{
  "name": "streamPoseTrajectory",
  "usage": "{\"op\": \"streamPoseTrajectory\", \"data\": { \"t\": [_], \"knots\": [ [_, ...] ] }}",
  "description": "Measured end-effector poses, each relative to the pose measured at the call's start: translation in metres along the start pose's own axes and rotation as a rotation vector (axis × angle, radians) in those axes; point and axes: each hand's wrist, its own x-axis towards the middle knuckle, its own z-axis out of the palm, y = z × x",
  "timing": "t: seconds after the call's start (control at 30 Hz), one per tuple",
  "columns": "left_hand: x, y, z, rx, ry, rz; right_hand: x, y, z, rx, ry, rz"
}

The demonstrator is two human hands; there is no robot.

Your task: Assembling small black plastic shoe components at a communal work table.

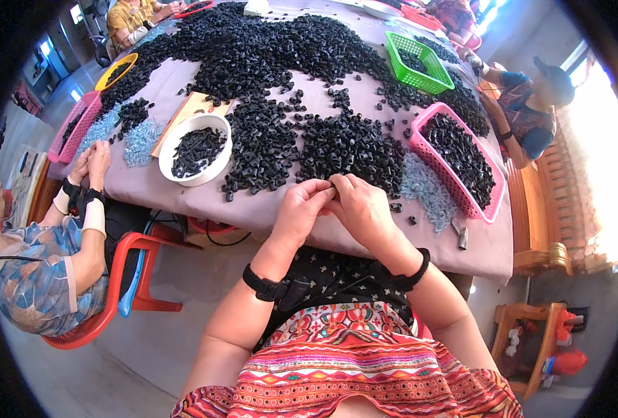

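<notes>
Fingers [316,186] of left hand [300,207] and right hand [363,207] pinch narrowly one small dark piece [332,186] between them, equally near to both; its long axis I cannot tell; black pile [352,148] lies at twelve o'clock

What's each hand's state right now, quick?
Left hand: closed in a pinch, apparently on a small dark piece, mostly hidden by fingers.
Right hand: closed too, fingertips meeting the left's, seemingly on that same piece.
</notes>
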Motion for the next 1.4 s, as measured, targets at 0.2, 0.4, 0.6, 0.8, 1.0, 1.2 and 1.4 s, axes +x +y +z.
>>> {"op": "streamPoseTrajectory", "data": {
  "t": [0.2,0.4,0.6,0.8,1.0,1.2,1.4],
  "knots": [
    [0.0,0.001,-0.005,0.139,-0.17,-0.015,-0.005,0.006,-0.001,-0.023,0.009,-0.051],
    [-0.002,0.005,0.003,0.245,-0.246,-0.067,-0.022,0.017,-0.008,0.068,0.007,-0.038],
    [-0.001,0.007,-0.001,0.178,-0.124,-0.094,-0.024,0.083,-0.083,0.017,0.154,0.479],
    [-0.003,0.006,0.006,0.279,-0.076,0.043,-0.052,0.134,-0.135,-0.246,0.325,0.541],
    [-0.003,0.006,-0.003,0.501,0.076,0.17,-0.074,0.106,-0.069,0.038,0.065,0.346],
    [0.001,0.004,-0.005,0.653,0.141,0.274,-0.072,0.119,-0.046,-0.017,-0.096,0.37],
    [-0.001,0.005,-0.01,0.713,0.117,0.321,-0.072,0.119,-0.045,-0.013,-0.044,0.423]
  ]
}}
